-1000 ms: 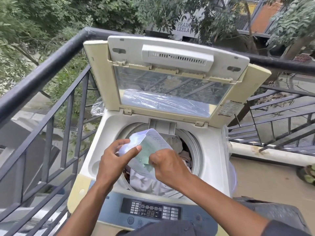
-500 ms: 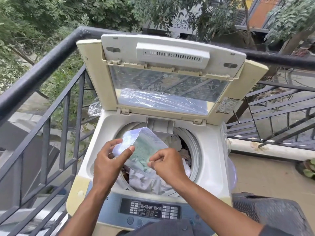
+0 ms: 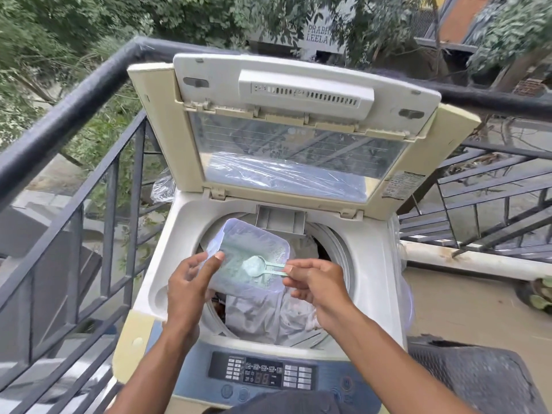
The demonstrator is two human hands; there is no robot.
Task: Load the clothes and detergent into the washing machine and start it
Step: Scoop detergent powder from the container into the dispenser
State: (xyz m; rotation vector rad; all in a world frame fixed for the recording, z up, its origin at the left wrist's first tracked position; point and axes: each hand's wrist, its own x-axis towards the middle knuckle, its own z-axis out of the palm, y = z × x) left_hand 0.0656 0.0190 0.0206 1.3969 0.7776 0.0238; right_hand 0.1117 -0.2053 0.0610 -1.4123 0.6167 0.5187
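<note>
Translucent plastic: we hold the detergent tub (image 3: pixel 239 249) tilted over the open drum of the washing machine (image 3: pixel 370 264), its mouth turned toward us, pale green powder inside.
Left hand (image 3: pixel 191 288): curled round the tub's left side, thumb pressed on the near rim, the other fingers behind the wall.
Right hand (image 3: pixel 316 282): pinching the handle of the small green scoop (image 3: pixel 260 265) between thumb and forefinger; the bowl sits inside the tub, heaped with powder.
Clothes (image 3: pixel 263 315): pale garments already piled in the drum, directly beneath the tub.
Lid (image 3: pixel 298 130): propped upright at the back, clear of our hands.
Step in hand: we judge we are lifting out a measured scoop of detergent.
How to do it well: we should keep the scoop level as it clears the rim, keep the tub above the drum so any spill lands inside, then tip the powder over the clothes.
Control panel (image 3: pixel 263 375): at the near edge, not yet touched.
</note>
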